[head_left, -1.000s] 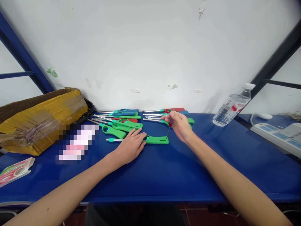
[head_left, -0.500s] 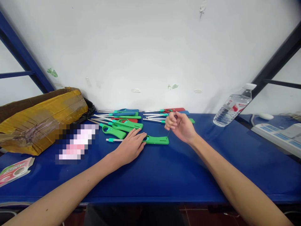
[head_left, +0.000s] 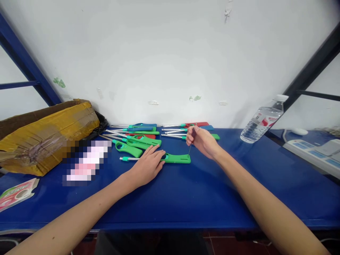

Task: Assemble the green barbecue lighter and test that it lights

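A green long-nosed gas lighter (head_left: pixel 176 158) lies crosswise on the blue table, its metal nozzle pointing left. Across its middle my left hand (head_left: pixel 148 163) lies flat, fingers stretched out, pressing it to the table and hiding part of it. My right hand (head_left: pixel 203 141) is closed around a thin screwdriver (head_left: pixel 190 148); only the slim shaft shows, the handle is hidden in the fingers. The shaft's tip touches the lighter's right end. Behind my left hand lies a group of lighters (head_left: pixel 143 141) in green, blue and red. Another group, with a red lighter (head_left: pixel 200 124), lies behind my right hand.
A taped cardboard box (head_left: pixel 50 138) stands at the left, with a blurred patch and a printed card (head_left: pixel 18 194) near it. To the right are a water bottle (head_left: pixel 261 120) and a white power strip (head_left: pixel 310 152). A white wall rises behind the table.
My right hand has turned slightly, its fingers shifting round the screwdriver, and the shaft stands a little more upright. The left hand and the lighter stay in place.
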